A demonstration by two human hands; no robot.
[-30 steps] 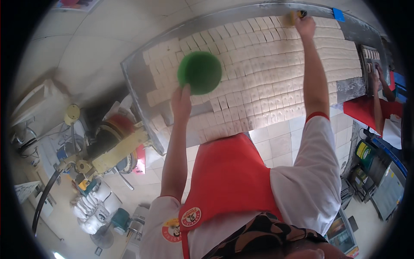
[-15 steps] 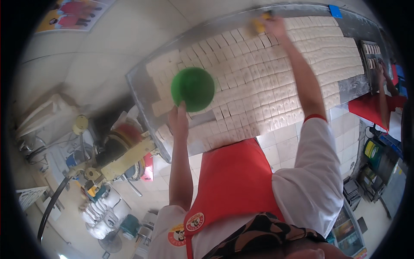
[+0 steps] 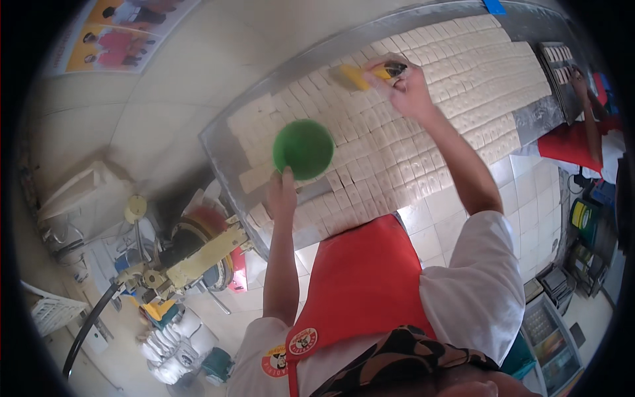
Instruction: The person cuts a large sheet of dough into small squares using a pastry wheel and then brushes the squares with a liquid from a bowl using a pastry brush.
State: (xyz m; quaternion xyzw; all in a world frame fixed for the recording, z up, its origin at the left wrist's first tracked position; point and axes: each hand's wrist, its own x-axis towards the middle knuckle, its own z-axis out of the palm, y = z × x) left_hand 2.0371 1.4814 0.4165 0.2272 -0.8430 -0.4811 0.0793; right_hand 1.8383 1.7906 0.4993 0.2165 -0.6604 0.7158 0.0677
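My left hand point(image 3: 283, 192) grips a round green bowl point(image 3: 303, 149) by its near edge and holds it over the left part of the table. In my right hand point(image 3: 410, 92) is a yellow brush point(image 3: 356, 76) with a dark handle end, its yellow head blurred and pointing left over the dough. Rows of pale cut dough pieces point(image 3: 397, 142) lie close together below both hands, many with small dents on top. Whether the brush touches the dough I cannot tell. The inside of the bowl looks plain green; any contents are hard to make out.
The grey metal table point(image 3: 221, 149) shows along its left edge. A cream-coloured machine point(image 3: 202, 255) stands close by on the left. At the far right a co-worker's hand point(image 3: 577, 83) is over a tray point(image 3: 555, 58) of dough pieces. A blue piece point(image 3: 494, 6) lies at the far edge.
My right hand has come nearer and to the left with the brush, from the table's far edge to over the dough. The bowl has shifted slightly right and nearer in the picture.
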